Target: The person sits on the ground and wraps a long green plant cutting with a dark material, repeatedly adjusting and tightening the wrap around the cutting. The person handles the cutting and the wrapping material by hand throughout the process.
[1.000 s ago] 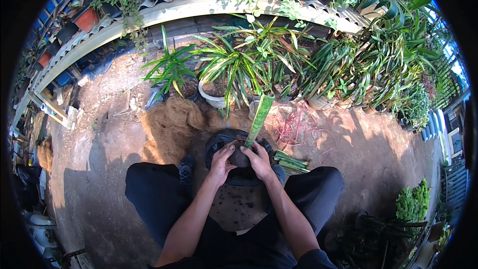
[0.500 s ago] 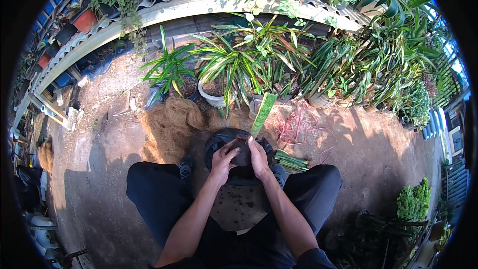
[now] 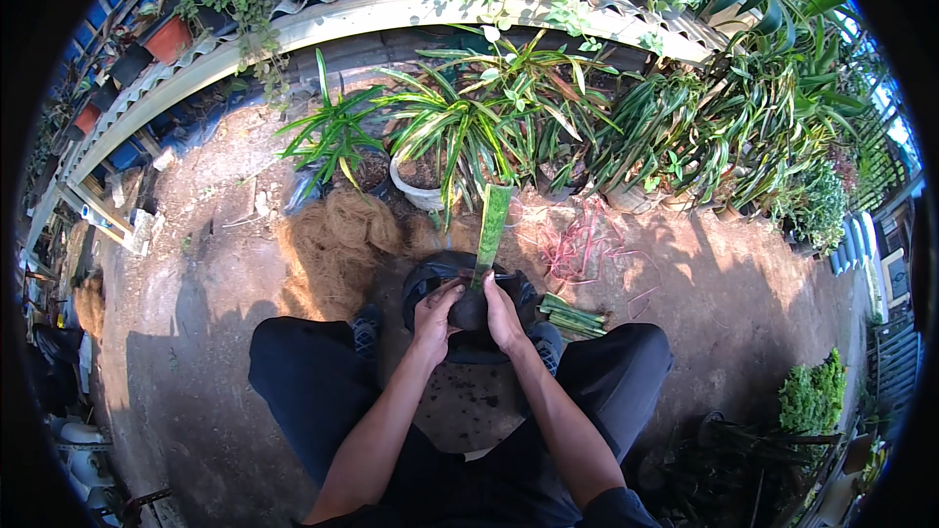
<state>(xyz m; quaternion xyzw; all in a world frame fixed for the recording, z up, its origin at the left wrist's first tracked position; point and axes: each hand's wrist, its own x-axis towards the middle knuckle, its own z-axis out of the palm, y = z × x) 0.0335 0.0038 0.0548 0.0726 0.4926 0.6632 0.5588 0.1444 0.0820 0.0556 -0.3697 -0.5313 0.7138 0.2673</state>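
Leaf cutting (image 3: pixel 491 225), long and green, is stood upright in the black pot (image 3: pixel 469 305) between the knees, in front of the potted plants (image 3: pixel 460 127) and beside the coir heap (image 3: pixel 337 240). Its base is pressed from both sides by the left hand (image 3: pixel 434 311) and right hand (image 3: pixel 502 314), held close together, though a true clamp cannot be told. If pressure is uneven, the cutting could lean or snap, and the soft pot could tip

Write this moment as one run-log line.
left hand: on black pot | right hand: steadying upright leaf cutting | cut pieces right of pot
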